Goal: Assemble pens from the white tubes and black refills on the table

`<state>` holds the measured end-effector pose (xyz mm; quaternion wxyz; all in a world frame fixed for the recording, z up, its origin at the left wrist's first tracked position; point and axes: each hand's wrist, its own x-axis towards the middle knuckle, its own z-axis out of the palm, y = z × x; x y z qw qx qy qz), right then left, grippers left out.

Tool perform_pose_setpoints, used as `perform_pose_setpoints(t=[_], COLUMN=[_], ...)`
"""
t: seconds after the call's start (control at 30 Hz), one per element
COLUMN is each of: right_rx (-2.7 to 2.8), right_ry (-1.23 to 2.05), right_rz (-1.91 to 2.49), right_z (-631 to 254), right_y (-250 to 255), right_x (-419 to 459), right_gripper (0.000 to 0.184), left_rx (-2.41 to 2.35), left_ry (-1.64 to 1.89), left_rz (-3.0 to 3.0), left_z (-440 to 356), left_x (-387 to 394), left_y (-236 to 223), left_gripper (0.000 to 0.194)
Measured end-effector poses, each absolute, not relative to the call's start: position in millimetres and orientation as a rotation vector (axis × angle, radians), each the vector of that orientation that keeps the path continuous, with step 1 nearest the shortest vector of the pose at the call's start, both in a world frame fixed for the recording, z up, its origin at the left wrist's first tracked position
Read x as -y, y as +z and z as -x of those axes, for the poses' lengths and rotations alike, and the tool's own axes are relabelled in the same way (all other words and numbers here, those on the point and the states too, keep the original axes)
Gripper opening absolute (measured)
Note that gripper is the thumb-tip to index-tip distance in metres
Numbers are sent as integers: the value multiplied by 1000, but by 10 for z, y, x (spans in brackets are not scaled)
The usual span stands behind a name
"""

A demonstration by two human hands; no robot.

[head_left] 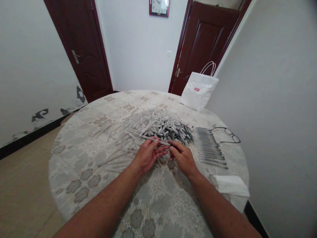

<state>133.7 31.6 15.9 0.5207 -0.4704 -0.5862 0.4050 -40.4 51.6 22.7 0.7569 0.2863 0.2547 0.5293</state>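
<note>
My left hand (148, 154) pinches a thin translucent pen barrel (162, 142) between thumb and fingers, its other fingers loosely curled below. At the barrel's right end my right hand (182, 157) is closed, with thumb and fingertips together; a small dark bit shows there, too small to name. Just beyond both hands lies a heap of short whitish tubes with dark ends (168, 127), which look like pen parts. Long empty-looking pen barrels (121, 162) are piled to the left. To the right, slim pens with dark ends (210, 147) lie side by side in a neat row.
A patterned cloth covers the round table (81, 165). Black-framed glasses (228, 131) lie beyond the row of pens, and a folded white paper or cloth (231, 185) lies nearer, at the right edge. A white paper bag (199, 91) stands at the back right, near the wall.
</note>
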Motion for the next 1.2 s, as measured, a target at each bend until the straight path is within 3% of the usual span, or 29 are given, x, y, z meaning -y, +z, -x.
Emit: perform_pose_setpoints(t=[0.77,1.2], right_rx=[1392,1392], right_ry=[990,797], right_rz=[1114,1184], right_z=[-1339,-1359], right_y=[131,134], right_x=[-326,-303], right_gripper=[33,19], left_rx=[-587,-646], left_ry=[1177,1200], left_rz=[-648,-669], left_z=[380,375], left_x=[-526,-524], left_y=[223,222], left_gripper=[30,35])
